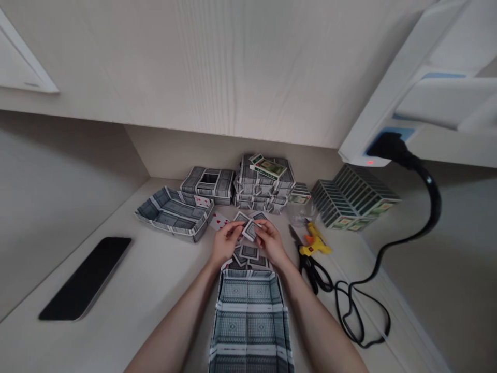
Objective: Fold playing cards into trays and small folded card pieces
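Observation:
Both of my hands meet over the middle of the desk, above a loose scatter of playing cards [249, 253]. Between them is a playing card [250, 230] with its patterned back showing. My right hand [271, 242] pinches its right side. My left hand [226, 241] is closed at the fingertips by another card edge just left of it; whether the two cards are joined is hard to see. Between my forearms lies a long open tray made of playing cards [248, 316]. A card with red hearts [219, 221] lies beside my left hand.
Another card-built tray [174, 215] and card-built boxes [264, 181] stand at the back. On the right are stacked card packs [353, 199], a yellow glue gun [315, 243], scissors [312, 269] and a black cable [382, 254]. A phone [86, 278] lies left. A cabinet hangs overhead.

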### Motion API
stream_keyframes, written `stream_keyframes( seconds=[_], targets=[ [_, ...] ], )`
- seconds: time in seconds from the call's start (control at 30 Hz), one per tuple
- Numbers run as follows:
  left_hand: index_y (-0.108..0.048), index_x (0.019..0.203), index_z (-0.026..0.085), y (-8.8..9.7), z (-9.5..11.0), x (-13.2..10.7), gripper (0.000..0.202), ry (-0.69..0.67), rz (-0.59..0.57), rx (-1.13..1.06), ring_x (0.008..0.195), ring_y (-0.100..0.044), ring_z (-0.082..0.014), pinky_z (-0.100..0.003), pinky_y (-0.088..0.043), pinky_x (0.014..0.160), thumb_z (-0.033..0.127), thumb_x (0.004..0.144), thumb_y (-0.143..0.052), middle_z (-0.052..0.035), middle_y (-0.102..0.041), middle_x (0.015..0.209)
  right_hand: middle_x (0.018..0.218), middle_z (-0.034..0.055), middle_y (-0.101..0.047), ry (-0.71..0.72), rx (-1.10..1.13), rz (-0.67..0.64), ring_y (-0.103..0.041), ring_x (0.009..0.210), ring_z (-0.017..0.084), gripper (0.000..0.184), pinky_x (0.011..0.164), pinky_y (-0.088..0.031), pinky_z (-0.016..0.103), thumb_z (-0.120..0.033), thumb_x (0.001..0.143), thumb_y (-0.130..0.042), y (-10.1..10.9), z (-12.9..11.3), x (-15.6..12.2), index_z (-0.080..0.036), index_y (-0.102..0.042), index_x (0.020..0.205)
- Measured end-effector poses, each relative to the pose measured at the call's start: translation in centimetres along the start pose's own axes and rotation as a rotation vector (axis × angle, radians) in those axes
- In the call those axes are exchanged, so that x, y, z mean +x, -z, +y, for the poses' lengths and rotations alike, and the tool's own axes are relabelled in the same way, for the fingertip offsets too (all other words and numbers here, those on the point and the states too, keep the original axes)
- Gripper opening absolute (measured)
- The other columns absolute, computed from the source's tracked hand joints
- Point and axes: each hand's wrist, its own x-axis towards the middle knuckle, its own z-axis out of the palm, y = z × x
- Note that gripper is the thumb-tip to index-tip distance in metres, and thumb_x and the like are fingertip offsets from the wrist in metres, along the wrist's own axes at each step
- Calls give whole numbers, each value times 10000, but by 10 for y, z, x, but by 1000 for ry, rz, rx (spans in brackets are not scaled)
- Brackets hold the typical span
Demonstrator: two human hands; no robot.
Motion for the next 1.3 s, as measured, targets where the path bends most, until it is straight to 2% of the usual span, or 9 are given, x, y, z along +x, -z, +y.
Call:
stream_keyframes(
  seconds=[0.07, 0.17, 0.27, 0.37, 0.57, 0.63, 0.83, 1.0, 1.3],
  targets=[
    [-617, 899, 147, 0, 2, 0, 340, 21, 20, -5, 685, -570, -139, -232, -463, 585, 420, 731, -503, -48, -636, 780, 486, -93, -410, 31, -8, -12, -312, 353, 44, 290, 350, -224, 166, -307, 665, -586, -1, 0, 0, -214, -489, 921],
    [-610, 797, 144, 1, 4, -1, 309, 30, 23, 62, 604, -533, -119, -213, -424, 543, 424, 738, -491, -17, -600, 663, 463, -101, -404, 46, -18, -38, -320, 354, 48, 273, 360, -235, 168, -295, 675, -581, -2, 1, -1, -208, -479, 913],
    [-570, 689, 155, 1, 2, -1, 269, 24, -32, 128, 551, -501, -104, -203, -391, 518, 416, 721, -515, 13, -560, 591, 460, -95, -418, 46, -33, -44, -334, 356, 51, 221, 364, -253, 175, -305, 684, -576, -2, 3, 0, -194, -487, 853],
    [-539, 667, 166, 2, 1, -1, 268, 17, -106, 181, 507, -479, -97, -200, -367, 498, 423, 730, -494, 32, -533, 539, 468, -93, -419, 38, -54, -22, -333, 355, 51, 224, 364, -256, 180, -322, 676, -585, -2, 3, 0, -194, -487, 832],
    [-478, 527, 173, 1, -2, -2, 333, -78, -187, 508, 454, -386, -90, -199, -274, 455, 420, 749, -447, 41, -435, 445, 537, -77, -461, 19, -78, 23, -306, 354, 38, 260, 349, -206, 182, -342, 636, -618, -3, 1, 0, -194, -491, 808],
    [-479, 523, 174, 1, -3, -3, 334, -105, -203, 555, 461, -373, -90, -198, -256, 452, 418, 748, -445, 40, -433, 455, 553, -73, -473, 10, -82, 18, -294, 351, 35, 266, 346, -192, 185, -349, 629, -621, -3, 2, 0, -193, -495, 804],
    [-500, 551, 175, 3, -7, -3, 329, -123, -235, 532, 491, -378, -95, -191, -254, 457, 417, 761, -422, 41, -422, 477, 483, -86, -420, 11, -100, 12, -286, 350, 42, 261, 353, -196, 186, -365, 636, -614, -3, 2, 0, -192, -509, 801],
    [-502, 561, 172, 4, -8, -2, 343, -114, -289, 533, 504, -381, -99, -191, -267, 467, 416, 777, -396, 39, -429, 485, 473, -86, -425, 9, -82, 11, -286, 345, 36, 253, 352, -193, 183, -359, 628, -627, -3, 0, -1, -183, -515, 771],
    [-535, 599, 173, 5, -2, -3, 305, -67, -318, 472, 527, -406, -108, -193, -306, 492, 403, 762, -417, 31, -460, 505, 458, -86, -434, 12, -71, 26, -283, 332, 35, 258, 342, -196, 183, -370, 605, -647, -4, 1, 0, -182, -537, 745]
  ],
)
